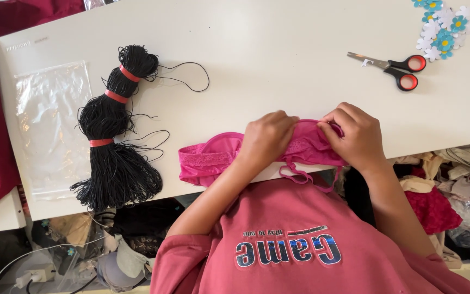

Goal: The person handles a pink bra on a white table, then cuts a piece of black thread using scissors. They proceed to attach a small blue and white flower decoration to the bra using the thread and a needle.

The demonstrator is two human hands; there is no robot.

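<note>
A bright pink lace bra (213, 158) lies at the near edge of the white table (278, 60), its thin straps hanging over the edge. My left hand (266, 139) pinches the fabric at the middle of the garment. My right hand (354, 136) grips the right cup, fingers curled into the cloth. Both hands sit close together, touching the same fold. The part of the bra under my hands is hidden.
A bundle of black cord (116, 130) tied with red bands lies at left, beside a clear plastic bag (50, 125). Black-and-red scissors (398, 68) and several paper flowers (444, 27) sit at back right. Piles of fabric (452, 185) lie below the table.
</note>
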